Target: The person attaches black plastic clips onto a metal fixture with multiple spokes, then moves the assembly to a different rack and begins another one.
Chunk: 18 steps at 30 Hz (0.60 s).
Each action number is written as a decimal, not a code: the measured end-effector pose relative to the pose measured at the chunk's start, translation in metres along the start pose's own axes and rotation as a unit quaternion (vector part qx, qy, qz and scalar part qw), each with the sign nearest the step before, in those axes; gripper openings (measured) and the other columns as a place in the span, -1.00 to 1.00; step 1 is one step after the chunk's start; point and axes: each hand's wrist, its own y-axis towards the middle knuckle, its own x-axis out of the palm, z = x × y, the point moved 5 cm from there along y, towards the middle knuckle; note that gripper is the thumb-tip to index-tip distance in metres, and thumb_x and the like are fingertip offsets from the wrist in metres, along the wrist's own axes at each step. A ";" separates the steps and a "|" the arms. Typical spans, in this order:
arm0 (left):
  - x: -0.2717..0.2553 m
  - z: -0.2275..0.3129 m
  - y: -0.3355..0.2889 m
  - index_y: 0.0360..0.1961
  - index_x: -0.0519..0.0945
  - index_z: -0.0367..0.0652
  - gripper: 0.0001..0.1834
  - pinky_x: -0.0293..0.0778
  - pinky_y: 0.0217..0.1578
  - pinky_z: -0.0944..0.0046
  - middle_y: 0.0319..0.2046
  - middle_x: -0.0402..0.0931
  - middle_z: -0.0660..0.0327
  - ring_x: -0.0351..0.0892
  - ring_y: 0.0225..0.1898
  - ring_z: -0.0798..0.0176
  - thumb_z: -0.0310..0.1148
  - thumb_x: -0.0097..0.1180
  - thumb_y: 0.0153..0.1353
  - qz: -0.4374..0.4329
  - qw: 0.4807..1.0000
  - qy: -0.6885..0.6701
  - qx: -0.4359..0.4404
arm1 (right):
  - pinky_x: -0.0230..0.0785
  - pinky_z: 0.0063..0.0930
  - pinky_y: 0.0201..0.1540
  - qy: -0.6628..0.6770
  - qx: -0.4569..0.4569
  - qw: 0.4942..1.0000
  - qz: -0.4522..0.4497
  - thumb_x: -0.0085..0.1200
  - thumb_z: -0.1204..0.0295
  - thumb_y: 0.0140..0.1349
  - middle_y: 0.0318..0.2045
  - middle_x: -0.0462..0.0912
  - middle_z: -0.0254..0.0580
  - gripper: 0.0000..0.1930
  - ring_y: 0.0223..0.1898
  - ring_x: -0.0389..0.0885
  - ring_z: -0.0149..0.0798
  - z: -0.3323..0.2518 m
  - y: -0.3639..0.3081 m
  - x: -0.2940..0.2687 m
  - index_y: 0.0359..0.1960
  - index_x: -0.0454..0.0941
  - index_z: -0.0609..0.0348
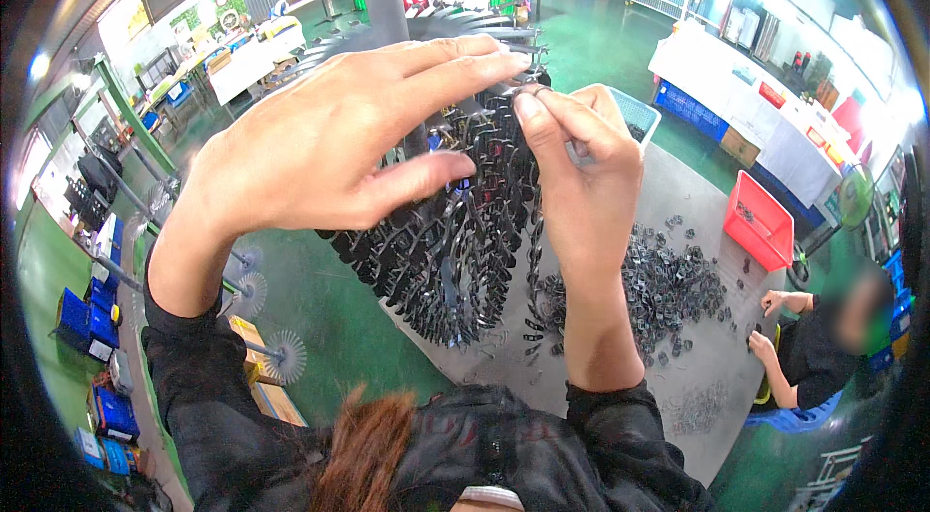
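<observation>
— Green-floored workshop, grey bench (678, 192) strewn with a heap of small black metal clips (668, 284) at four o'clock. Where's the work?

— Centre: tall black rack hung with clips (455, 260). Left hand (329, 144) steadies it, fingers spread flat. Right hand (581, 183), wrist upright, pinches one clip at twelve o'clock; best seated squarely on its hook.

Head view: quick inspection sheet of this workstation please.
Surface: grey table, partly bare.
Job's things: round rack hung full of small black metal clips; loose clip pile on the table.
Clutter: red bin, blue basket.
Hands: left hand spread open against the rack; right hand fingers pinched at a rack hook.
Cables: nothing seen.
Surroundings: green floor, white-covered tables, seated co-worker.
</observation>
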 end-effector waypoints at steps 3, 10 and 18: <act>0.002 0.005 0.007 0.19 0.34 -0.23 -0.39 0.29 0.16 0.07 0.17 0.35 -0.03 0.34 0.18 -0.09 -0.38 0.16 0.07 0.014 0.999 0.031 -0.003 | 0.19 -0.59 -0.40 0.017 0.027 0.999 0.010 0.19 0.47 0.14 -0.53 0.45 -0.33 -0.84 -0.48 0.36 -0.50 0.002 0.000 0.004 -0.29 0.65 0.31; 0.009 0.007 0.014 0.10 0.45 -0.24 -0.51 0.33 0.09 0.08 0.05 0.45 -0.04 0.43 0.06 -0.11 -0.44 0.14 0.09 0.029 0.997 0.066 -0.032 | 0.18 -0.62 -0.35 0.069 0.077 0.993 -0.063 0.17 0.47 0.14 -0.53 0.45 -0.33 -0.87 -0.45 0.34 -0.49 0.015 0.007 0.003 -0.40 0.64 0.32; 0.006 0.004 0.013 0.10 0.46 -0.22 -0.52 0.33 0.11 0.06 0.04 0.47 -0.04 0.44 0.06 -0.12 -0.49 0.11 0.07 0.065 0.996 0.066 -0.009 | 0.09 -0.64 -0.45 0.276 0.166 0.914 -0.246 0.17 0.40 0.12 -0.56 0.50 -0.43 -0.85 -0.52 0.32 -0.55 0.054 0.013 -0.027 -0.46 0.69 0.23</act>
